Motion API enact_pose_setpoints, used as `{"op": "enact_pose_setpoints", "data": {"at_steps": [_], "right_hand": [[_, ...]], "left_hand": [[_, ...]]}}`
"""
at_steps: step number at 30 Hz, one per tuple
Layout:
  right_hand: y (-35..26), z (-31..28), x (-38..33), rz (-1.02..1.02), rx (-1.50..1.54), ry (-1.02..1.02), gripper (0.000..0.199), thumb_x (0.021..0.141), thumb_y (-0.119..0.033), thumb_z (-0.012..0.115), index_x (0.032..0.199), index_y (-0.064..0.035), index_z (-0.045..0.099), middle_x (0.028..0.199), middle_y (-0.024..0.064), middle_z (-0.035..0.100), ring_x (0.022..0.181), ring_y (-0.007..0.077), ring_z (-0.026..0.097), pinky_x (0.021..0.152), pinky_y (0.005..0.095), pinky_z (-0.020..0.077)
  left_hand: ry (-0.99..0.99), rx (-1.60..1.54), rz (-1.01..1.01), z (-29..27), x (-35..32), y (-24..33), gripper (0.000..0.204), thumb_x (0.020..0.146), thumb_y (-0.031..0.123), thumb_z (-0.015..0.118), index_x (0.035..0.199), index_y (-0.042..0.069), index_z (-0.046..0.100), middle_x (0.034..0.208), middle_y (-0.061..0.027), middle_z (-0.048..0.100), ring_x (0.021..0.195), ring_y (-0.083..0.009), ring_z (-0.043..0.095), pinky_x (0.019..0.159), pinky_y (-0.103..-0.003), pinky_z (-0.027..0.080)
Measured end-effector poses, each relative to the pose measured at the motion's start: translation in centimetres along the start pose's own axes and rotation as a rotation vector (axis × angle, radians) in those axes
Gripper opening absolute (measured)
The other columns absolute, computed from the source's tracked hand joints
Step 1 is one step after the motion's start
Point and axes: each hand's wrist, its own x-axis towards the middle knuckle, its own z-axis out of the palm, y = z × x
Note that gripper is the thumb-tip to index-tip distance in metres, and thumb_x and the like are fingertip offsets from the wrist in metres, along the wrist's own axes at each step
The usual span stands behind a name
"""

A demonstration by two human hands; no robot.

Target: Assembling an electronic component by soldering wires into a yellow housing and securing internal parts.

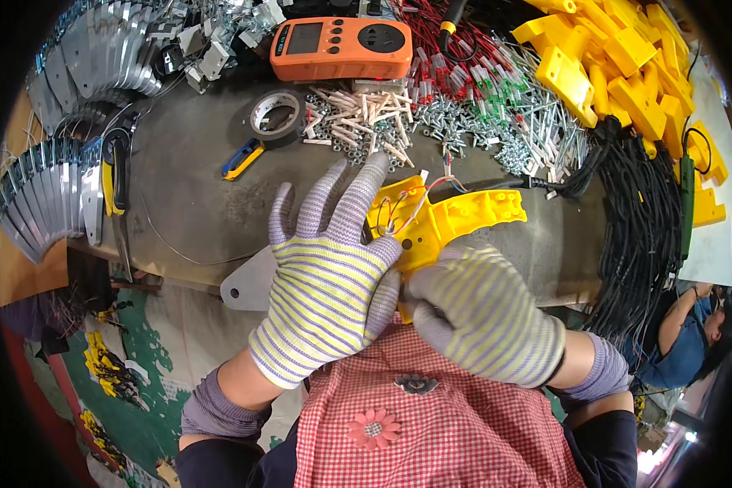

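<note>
A yellow plastic handle shell point(476, 211) lies at the table's near edge, its inner side up. Thin red, white and blue wires point(411, 203) run inside it, and a black cable joins its right side. My left hand point(325, 285), in a striped knit glove, rests over the shell's left side with fingers spread; its thumb is near the shell. Beside the shell's lower part my right hand point(488, 317), gloved alike and blurred, is curled closed; what it holds is hidden. A grey metal plate with a hole point(248, 285) sticks out left of my left hand.
Behind are small screws point(447, 122), pale sticks point(362, 114), a tape roll point(275, 116), a utility knife point(242, 159) and an orange meter point(342, 49). Yellow shells point(634, 65) and black cables point(642, 220) fill the right; metal blades point(45, 191) and pliers point(115, 179) the left. A person point(683, 337) sits at right.
</note>
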Motion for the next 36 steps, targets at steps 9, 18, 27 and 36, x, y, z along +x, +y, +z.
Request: {"op": "enact_pose_setpoints", "data": {"at_steps": [9,18,27,36], "right_hand": [[1.8,-0.7,-4.1,0.059,-0.201,0.102,0.05,0.068,-0.031,0.084,0.105,-0.0069,0.06,0.092,0.0113,0.065,0.085,0.0305,0.064,0.073,0.0434,0.0506],[1.2,-3.1,-3.4,0.202,-0.172,-0.012,0.053,0.07,-0.034,0.089,0.104,-0.0051,0.06,0.08,0.0075,0.068,0.072,0.026,0.069,0.066,0.0345,0.054],[1.7,-4.0,-3.2,-0.136,-0.224,0.051,0.043,0.071,-0.02,0.086,0.107,-0.0099,0.064,0.088,0.0064,0.064,0.072,0.0248,0.063,0.063,0.0399,0.0498],[0.6,-2.5,-2.1,0.504,1.102,0.062,0.046,0.076,0.009,0.074,0.116,-0.0033,0.056,0.093,-0.0003,0.061,0.076,0.0013,0.054,0.062,0.0155,0.0414]], "left_hand": [[-0.029,0.023,-0.01,0.3,0.2,0.4,0.047,0.061,0.051,0.08,0.089,0.014,0.072,0.159,-0.017,0.036,0.14,-0.0418,0.034,0.113,-0.067,0.016],[-0.023,0.04,-0.007,0.4,-0.1,0.3,0.05,0.062,0.054,0.079,0.09,0.013,0.073,0.158,-0.016,0.036,0.14,-0.0415,0.034,0.112,-0.067,0.016],[-0.009,0.024,0.012,0.2,0.0,0.3,0.047,0.061,0.05,0.079,0.09,0.013,0.074,0.157,-0.0165,0.038,0.14,-0.0408,0.035,0.113,-0.067,0.016],[-0.013,0.006,0.002,0.4,0.2,0.3,0.049,0.064,0.056,0.075,0.086,0.012,0.073,0.156,-0.0158,0.04,0.138,-0.0398,0.039,0.111,-0.068,0.017]]}}
